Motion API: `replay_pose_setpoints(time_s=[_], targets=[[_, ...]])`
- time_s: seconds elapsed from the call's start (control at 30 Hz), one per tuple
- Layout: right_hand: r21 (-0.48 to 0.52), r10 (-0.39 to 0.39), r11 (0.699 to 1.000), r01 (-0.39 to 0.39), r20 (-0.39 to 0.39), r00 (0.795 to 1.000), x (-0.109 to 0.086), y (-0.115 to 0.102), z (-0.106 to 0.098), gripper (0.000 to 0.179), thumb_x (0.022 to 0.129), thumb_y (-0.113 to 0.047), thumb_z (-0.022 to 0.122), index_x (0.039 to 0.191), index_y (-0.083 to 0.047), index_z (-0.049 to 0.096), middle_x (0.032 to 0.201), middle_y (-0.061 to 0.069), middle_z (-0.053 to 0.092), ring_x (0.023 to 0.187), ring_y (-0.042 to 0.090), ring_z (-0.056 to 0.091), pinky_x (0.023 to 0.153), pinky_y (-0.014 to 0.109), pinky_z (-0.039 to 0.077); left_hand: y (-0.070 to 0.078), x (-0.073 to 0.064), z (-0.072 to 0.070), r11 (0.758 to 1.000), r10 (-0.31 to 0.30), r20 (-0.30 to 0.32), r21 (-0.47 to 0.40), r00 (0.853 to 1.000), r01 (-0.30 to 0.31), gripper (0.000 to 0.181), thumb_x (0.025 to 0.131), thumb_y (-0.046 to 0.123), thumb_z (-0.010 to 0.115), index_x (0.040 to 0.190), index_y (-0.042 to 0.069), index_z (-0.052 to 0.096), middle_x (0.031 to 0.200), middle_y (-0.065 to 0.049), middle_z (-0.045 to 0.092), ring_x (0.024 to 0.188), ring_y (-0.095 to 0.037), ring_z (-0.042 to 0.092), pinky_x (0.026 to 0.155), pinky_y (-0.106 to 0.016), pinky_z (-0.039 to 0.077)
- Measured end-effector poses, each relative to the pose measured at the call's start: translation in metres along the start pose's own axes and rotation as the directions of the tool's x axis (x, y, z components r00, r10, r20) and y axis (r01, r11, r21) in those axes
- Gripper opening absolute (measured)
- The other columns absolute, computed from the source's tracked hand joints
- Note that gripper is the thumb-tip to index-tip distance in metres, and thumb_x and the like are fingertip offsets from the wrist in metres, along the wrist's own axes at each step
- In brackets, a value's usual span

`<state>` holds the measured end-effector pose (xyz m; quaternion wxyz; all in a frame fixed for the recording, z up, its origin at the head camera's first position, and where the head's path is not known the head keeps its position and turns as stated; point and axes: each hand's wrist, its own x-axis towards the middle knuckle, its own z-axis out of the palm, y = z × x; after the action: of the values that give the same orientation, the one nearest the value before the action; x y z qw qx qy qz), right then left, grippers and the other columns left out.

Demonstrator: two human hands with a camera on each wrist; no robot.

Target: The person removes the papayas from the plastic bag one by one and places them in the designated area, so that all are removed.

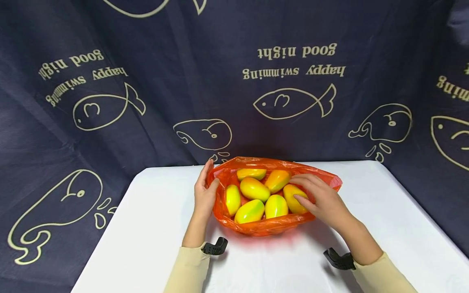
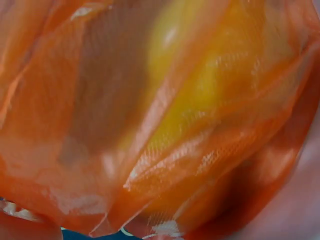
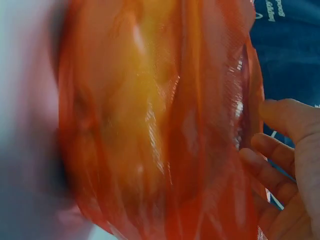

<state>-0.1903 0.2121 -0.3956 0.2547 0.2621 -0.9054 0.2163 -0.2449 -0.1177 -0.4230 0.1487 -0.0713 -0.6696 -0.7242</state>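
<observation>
A translucent red plastic bag [image 1: 269, 230] lies on the table with its mouth spread wide. Inside are several glossy yellow mangoes [image 1: 254, 188], some tinged green or orange. My left hand [image 1: 204, 195] is at the bag's left end, fingers extended along its outside and thumb at the rim. Reaching over the right rim, my right hand [image 1: 324, 199] has its fingers spread, loosely bent, above the rightmost mango [image 1: 293, 198]. In the right wrist view its fingertips [image 3: 250, 157] are close by the bag's edge. The left wrist view is filled by the bag film [image 2: 165, 185], with yellow showing through.
A white-covered table [image 1: 165, 203] carries the bag near its far edge. Behind and around it hangs a dark blue curtain [image 1: 220, 93] printed with fish, whales and upside-down lettering. Black bands [image 1: 216, 246] are worn on both wrists, over beige sleeves [image 1: 188, 268].
</observation>
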Motion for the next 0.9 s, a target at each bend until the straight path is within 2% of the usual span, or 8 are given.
replay_pose_setpoints(time_s=[0.07, 0.3, 0.47, 0.53, 0.7, 0.9], targets=[[0.018, 0.013, 1.0, -0.014, 0.046, 0.999, 0.002, -0.002, 0.004, 0.048, 0.08, -0.018, 0.082, 0.125, -0.023, 0.066, 0.127, -0.003, 0.064, 0.123, 0.018, 0.057, 0.101, 0.045, 0.051, -0.001, -0.002, -0.002, 1.0, 0.006, -0.005, -0.007, 1.0, -0.006, 0.06, 0.095, -0.004, 0.048, 0.152, 0.013, 0.042, 0.156, -0.002, 0.046, 0.148, -0.017, 0.038, 0.119, -0.023, 0.033], [0.124, 0.069, 0.988, -0.095, 0.198, 0.978, 0.009, -0.004, 0.015, 0.054, 0.082, -0.024, 0.081, 0.133, -0.018, 0.061, 0.133, 0.002, 0.061, 0.125, 0.025, 0.056, 0.105, 0.051, 0.051, -0.003, -0.001, 0.0, 0.999, 0.027, 0.015, -0.031, 1.0, -0.026, 0.055, 0.097, -0.004, 0.045, 0.149, 0.011, 0.047, 0.154, -0.004, 0.048, 0.145, -0.021, 0.042, 0.121, -0.038, 0.034], [0.128, 0.109, 0.98, -0.15, 0.28, 0.954, 0.011, -0.005, 0.027, 0.054, 0.084, -0.029, 0.079, 0.133, -0.018, 0.061, 0.132, 0.001, 0.062, 0.126, 0.026, 0.055, 0.106, 0.052, 0.049, -0.003, -0.002, 0.003, 1.0, 0.013, 0.034, -0.014, 0.999, -0.013, 0.054, 0.097, -0.004, 0.045, 0.147, 0.014, 0.051, 0.151, -0.004, 0.051, 0.141, -0.021, 0.047, 0.12, -0.036, 0.036], [0.116, 0.11, 0.982, -0.149, 0.29, 0.951, 0.011, -0.005, 0.032, 0.054, 0.084, -0.031, 0.08, 0.133, -0.018, 0.062, 0.132, 0.001, 0.063, 0.126, 0.026, 0.054, 0.107, 0.052, 0.047, -0.002, -0.003, 0.003, 1.0, 0.013, 0.032, -0.008, 0.999, -0.012, 0.053, 0.097, -0.003, 0.045, 0.146, 0.016, 0.052, 0.15, -0.003, 0.052, 0.14, -0.021, 0.048, 0.119, -0.034, 0.037], [0.084, 0.09, 0.989, -0.122, 0.312, 0.946, 0.007, -0.004, 0.045, 0.064, 0.079, -0.038, 0.083, 0.135, -0.019, 0.061, 0.135, 0.001, 0.062, 0.129, 0.028, 0.053, 0.111, 0.058, 0.039, 0.0, -0.004, 0.001, 1.0, 0.014, 0.022, -0.026, 1.0, -0.014, 0.052, 0.098, -0.002, 0.045, 0.145, 0.016, 0.053, 0.15, -0.003, 0.053, 0.138, -0.022, 0.049, 0.117, -0.038, 0.04], [0.058, 0.047, 0.996, -0.072, 0.349, 0.936, 0.001, -0.005, 0.053, 0.076, 0.073, -0.045, 0.085, 0.139, -0.018, 0.058, 0.139, 0.004, 0.059, 0.134, 0.032, 0.048, 0.115, 0.063, 0.032, 0.002, -0.002, -0.003, 0.999, 0.039, 0.012, -0.011, 0.999, -0.039, 0.051, 0.097, -0.004, 0.044, 0.145, 0.012, 0.053, 0.149, -0.006, 0.054, 0.139, -0.023, 0.049, 0.118, -0.039, 0.039]])
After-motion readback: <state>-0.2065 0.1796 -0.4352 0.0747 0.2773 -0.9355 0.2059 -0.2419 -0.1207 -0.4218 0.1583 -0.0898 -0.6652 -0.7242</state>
